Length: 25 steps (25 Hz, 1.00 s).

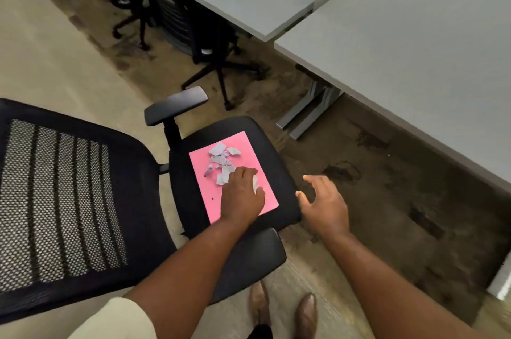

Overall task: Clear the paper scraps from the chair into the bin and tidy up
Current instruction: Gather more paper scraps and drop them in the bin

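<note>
A black office chair [182, 200] with a mesh back stands in front of me. A pink sheet [249, 153] lies on its seat, and several white paper scraps [221, 157] are scattered on it. My left hand [242, 196] rests on the pink sheet with its fingers curled over some scraps; a white piece shows under the fingers. My right hand [326, 204] hovers past the seat's right edge, fingers spread and holding nothing. No bin is in view.
Two grey desks [414, 62] stand to the right and at the back, with metal legs [307, 112] on the carpet. A second black chair [210, 42] is parked under the far desk. My shoes [284, 311] are below the seat's armrest [249, 258].
</note>
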### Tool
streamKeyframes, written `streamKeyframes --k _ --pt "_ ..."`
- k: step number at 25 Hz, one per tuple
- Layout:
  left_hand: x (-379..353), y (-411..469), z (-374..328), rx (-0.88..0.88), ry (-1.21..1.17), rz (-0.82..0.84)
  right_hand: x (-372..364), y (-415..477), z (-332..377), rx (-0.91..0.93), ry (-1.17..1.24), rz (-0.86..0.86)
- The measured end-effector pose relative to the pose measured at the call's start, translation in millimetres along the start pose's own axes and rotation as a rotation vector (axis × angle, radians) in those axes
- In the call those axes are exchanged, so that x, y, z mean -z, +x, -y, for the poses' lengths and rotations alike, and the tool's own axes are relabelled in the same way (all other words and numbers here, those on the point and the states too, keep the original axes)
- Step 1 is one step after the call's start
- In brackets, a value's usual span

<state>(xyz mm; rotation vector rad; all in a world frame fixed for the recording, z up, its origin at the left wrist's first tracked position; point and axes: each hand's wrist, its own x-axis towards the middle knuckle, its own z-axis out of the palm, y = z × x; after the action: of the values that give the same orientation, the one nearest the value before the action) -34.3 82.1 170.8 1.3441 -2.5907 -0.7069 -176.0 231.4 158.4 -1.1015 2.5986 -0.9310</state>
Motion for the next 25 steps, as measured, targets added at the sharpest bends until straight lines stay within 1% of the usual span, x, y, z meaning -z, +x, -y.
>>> streamKeyframes --k 3,5,11,16,20,25 --pt "-7.4 11.0 45.0 0.182 -0.003 0.0 -42.0 20.5 13.1 0.027 0.007 0.117" --pt "-14.2 16.6 71.1 0.27 -0.001 -0.005 -67.3 32.4 17.8 0.016 -0.01 0.201" --pt "-40.9 35.4 110.4 0.377 -0.019 -0.003 -123.5 55.6 14.7 0.092 -0.061 0.337" --pt "-72.9 59.7 126.6 0.384 -0.024 0.043 -173.2 76.1 2.7 0.12 -0.119 0.457" --pt "-99.9 77.1 139.0 0.359 0.019 0.111 -212.9 87.2 -3.5 0.179 -0.239 0.573" --pt "-120.4 84.9 153.2 0.337 0.01 0.145 -246.1 89.5 0.3 0.27 -0.278 0.626"
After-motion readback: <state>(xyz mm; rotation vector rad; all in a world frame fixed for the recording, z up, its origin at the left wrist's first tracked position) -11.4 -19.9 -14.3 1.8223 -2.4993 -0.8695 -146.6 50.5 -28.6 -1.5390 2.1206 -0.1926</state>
